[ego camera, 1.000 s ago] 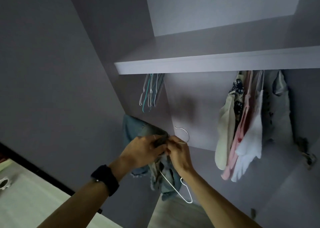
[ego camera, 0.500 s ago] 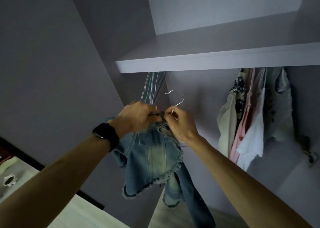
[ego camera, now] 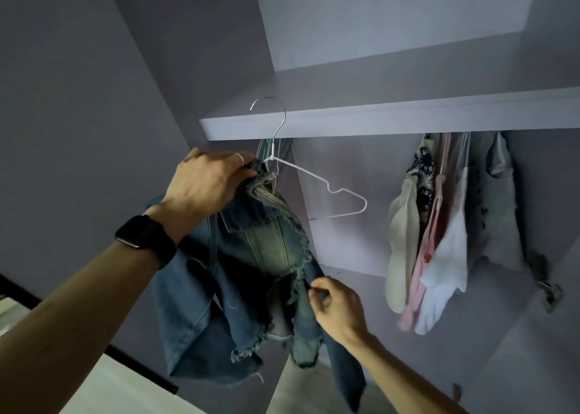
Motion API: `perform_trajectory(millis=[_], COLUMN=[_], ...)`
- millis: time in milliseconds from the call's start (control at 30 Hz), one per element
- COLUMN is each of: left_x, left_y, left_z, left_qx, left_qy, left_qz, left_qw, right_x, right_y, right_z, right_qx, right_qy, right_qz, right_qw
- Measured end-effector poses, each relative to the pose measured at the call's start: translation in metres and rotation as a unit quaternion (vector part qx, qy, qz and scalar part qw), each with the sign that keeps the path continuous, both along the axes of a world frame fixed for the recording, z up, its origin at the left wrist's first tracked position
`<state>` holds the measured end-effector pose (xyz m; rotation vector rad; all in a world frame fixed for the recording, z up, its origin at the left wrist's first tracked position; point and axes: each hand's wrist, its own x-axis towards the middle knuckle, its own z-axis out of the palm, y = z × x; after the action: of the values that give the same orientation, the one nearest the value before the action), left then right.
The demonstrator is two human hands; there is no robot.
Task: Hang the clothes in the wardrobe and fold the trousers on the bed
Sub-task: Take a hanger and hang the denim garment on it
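- The left hand point(ego camera: 210, 184) is curled tight round the bunched top of the denim jacket point(ego camera: 266, 247), right where the neck of the white wire hanger point(ego camera: 314, 177) comes out of the cloth.
- The jacket hangs below that fist, in front of the open wardrobe. It is gathered on the hanger's left side, and the right arm of the wire is bare.
- The right hand point(ego camera: 339, 307) is low, beside a hanging strip of the denim. Its fingers are curled and the thumb and forefinger seem to pinch the strip's edge.
- The hanger slopes down to the right, and its hook point(ego camera: 285, 117) stands straight up above the left hand, in front of the edge of the shelf point(ego camera: 408, 121).
- The rail is hidden under that shelf. Empty hangers point(ego camera: 265, 148) hang just behind the left hand, and hung clothes point(ego camera: 439, 225) are well to the right.
- The left hand is much the nearer to the hook, so it will likely have to lower the hook beneath the shelf edge and carry it back.
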<state>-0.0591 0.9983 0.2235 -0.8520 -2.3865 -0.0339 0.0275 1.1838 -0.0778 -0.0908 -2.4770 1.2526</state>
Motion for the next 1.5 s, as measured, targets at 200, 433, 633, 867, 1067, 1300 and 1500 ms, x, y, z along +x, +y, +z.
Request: perform_trajectory(millis=[200,433,633,867,1067,1300,1500], left_x=[0.008,0.015,0.016,0.017,0.016,0.002,-0.002], left_y=[-0.006,-0.028,-0.045,-0.115,-0.147,-0.106,-0.075], left_z=[0.016,0.042,0.062,0.043,0.017,0.010,-0.014], left_qx=[0.027,0.082,0.080,-0.007,0.006,-0.006,0.000], left_qy=[0.030,0.042,0.063,0.100,0.090,0.070,0.052], left_qz=[0.007,0.023,0.025,0.094,0.135,0.091,0.064], left_qw=[0.999,0.996,0.994,0.991,0.987,0.993,0.997], right_x=[-0.066,-0.116,-0.151,-0.174,-0.180,-0.179,-0.163], right_y=[-0.046,-0.035,-0.037,0.022,0.080,0.097,0.098], right_z=[0.045,0.082,0.117,0.167,0.201,0.236,0.262], right_qx=[0.053,0.043,0.044,0.122,0.057,0.083,0.182], right_qy=[-0.107,-0.135,-0.087,-0.049,-0.097,-0.072,0.022], right_qz=[-0.072,-0.076,-0.072,0.027,0.133,0.099,0.051], right_qw=[0.990,0.987,0.993,0.991,0.985,0.989,0.982])
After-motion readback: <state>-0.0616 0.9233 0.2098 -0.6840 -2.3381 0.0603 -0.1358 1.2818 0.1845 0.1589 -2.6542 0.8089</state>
